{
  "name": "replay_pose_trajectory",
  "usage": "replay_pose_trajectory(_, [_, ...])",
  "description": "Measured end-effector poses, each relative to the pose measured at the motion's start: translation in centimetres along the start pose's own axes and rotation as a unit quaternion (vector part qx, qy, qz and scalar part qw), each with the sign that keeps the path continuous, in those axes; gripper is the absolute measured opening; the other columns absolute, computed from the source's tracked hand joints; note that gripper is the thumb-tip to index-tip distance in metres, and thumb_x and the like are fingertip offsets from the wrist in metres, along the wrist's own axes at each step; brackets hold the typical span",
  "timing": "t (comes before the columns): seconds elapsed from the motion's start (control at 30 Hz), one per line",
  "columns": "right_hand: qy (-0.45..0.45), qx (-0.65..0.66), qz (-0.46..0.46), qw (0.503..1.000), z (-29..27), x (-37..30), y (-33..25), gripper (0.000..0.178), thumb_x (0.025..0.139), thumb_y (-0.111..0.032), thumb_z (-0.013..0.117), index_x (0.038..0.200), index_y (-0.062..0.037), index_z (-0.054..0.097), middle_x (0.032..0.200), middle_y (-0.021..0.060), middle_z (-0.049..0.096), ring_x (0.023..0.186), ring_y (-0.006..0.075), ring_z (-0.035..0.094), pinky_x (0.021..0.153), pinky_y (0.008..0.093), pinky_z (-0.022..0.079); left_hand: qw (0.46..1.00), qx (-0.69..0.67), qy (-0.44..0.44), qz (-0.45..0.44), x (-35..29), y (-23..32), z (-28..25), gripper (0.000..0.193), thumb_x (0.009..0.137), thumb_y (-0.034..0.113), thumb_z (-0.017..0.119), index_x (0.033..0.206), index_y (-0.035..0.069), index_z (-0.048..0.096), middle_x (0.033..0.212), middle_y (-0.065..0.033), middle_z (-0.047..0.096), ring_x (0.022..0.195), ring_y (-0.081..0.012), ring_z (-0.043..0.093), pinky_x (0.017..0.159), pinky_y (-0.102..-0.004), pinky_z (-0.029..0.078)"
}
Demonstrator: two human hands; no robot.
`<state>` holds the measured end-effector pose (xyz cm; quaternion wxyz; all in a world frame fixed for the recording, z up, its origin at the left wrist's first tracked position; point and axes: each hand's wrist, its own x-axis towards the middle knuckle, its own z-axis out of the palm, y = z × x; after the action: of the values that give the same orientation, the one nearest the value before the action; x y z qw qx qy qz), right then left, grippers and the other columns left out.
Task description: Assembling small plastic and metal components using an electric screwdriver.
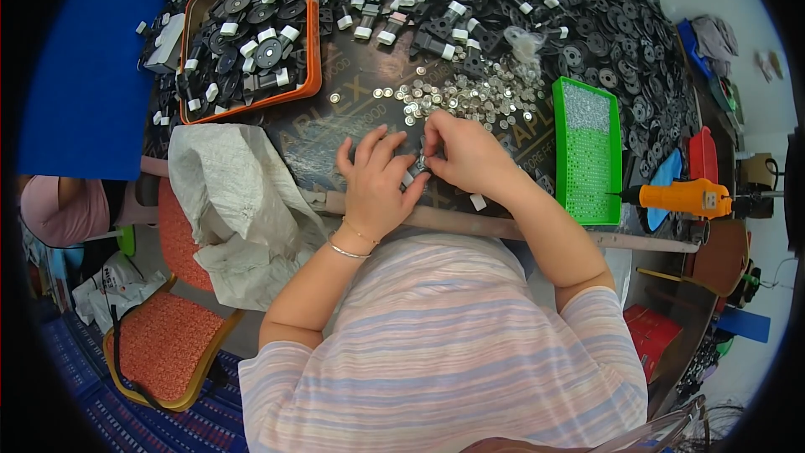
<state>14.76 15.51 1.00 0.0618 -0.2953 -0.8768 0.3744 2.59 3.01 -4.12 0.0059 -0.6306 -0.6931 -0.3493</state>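
Head view shows hands point(375, 186) point(470, 155) over dark tabletop point(323, 124), chair point(168, 351) nearby.

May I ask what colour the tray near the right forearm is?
The tray is green, in the head view.

I note a pale wall point(765, 109) on the right, a blue panel point(88, 59) upper left, a yellow-framed chair point(168, 342) upholstered orange-red, and blue patterned covering point(77, 365) beside it.

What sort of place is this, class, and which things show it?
Probably a small assembly workshop: black parts lie heaped on a table, small round metal pieces are scattered loose, and a green tray holds many tiny silvery pieces.
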Motion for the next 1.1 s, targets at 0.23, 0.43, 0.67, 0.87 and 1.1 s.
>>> replay_pose_trajectory(0.23, [-0.058, 0.092, 0.025, 0.994, -1.1, 0.0, 1.1, 0.025, 0.073, -0.002, 0.067, 0.088, -0.0034, 0.048, 0.072, 0.0054, 0.061, 0.061, 0.0135, 0.056, 0.055, 0.0280, 0.044, 1.000, 0.001, 0.000, 0.001, -0.1, 0.4, 0.0, 0.024, 0.069, 0.026, 0.073, 0.085, 0.009, 0.066, 0.115, -0.0052, 0.058, 0.121, -0.0271, 0.044, 0.103, -0.0522, 0.018])
replay_pose_trajectory(0.43, [-0.051, 0.271, 0.105, 0.956, -7.3, -4.0, 4.6, 0.030, 0.074, 0.008, 0.065, 0.084, -0.0081, 0.042, 0.077, -0.0012, 0.058, 0.069, 0.0048, 0.052, 0.060, 0.0193, 0.042, 1.000, 0.009, -0.006, -0.007, -0.1, 0.3, 0.1, 0.025, 0.069, 0.025, 0.074, 0.086, 0.011, 0.065, 0.115, -0.0038, 0.058, 0.120, -0.0264, 0.044, 0.103, -0.0516, 0.017])
replay_pose_trajectory(0.67, [-0.097, -0.034, 0.144, 0.984, -9.6, -9.4, 6.1, 0.024, 0.070, -0.003, 0.067, 0.080, -0.0045, 0.046, 0.071, 0.0074, 0.062, 0.068, 0.0250, 0.060, 0.059, 0.0349, 0.044, 1.000, 0.024, -0.016, -0.010, 0.0, 0.1, 0.1, 0.022, 0.071, 0.024, 0.074, 0.086, 0.011, 0.065, 0.118, -0.0044, 0.058, 0.122, -0.0274, 0.044, 0.105, -0.0477, 0.016])
replay_pose_trajectory(0.87, [-0.058, -0.100, 0.168, 0.979, -8.8, -9.6, 5.6, 0.023, 0.067, -0.003, 0.068, 0.076, -0.0044, 0.047, 0.072, 0.0093, 0.064, 0.071, 0.0306, 0.061, 0.060, 0.0390, 0.045, 0.999, 0.040, -0.015, -0.005, 0.0, 0.1, 0.3, 0.022, 0.072, 0.026, 0.073, 0.086, 0.012, 0.064, 0.118, -0.0041, 0.057, 0.122, -0.0270, 0.043, 0.105, -0.0497, 0.015])
replay_pose_trajectory(1.1, [-0.038, -0.123, 0.147, 0.981, -9.0, -10.6, 5.9, 0.025, 0.065, -0.007, 0.071, 0.074, -0.0059, 0.048, 0.071, 0.0069, 0.064, 0.071, 0.0292, 0.062, 0.059, 0.0387, 0.045, 0.999, 0.050, -0.016, -0.007, -0.2, 0.5, 0.3, 0.022, 0.072, 0.026, 0.073, 0.086, 0.012, 0.065, 0.118, -0.0041, 0.057, 0.123, -0.0269, 0.042, 0.105, -0.0492, 0.015])
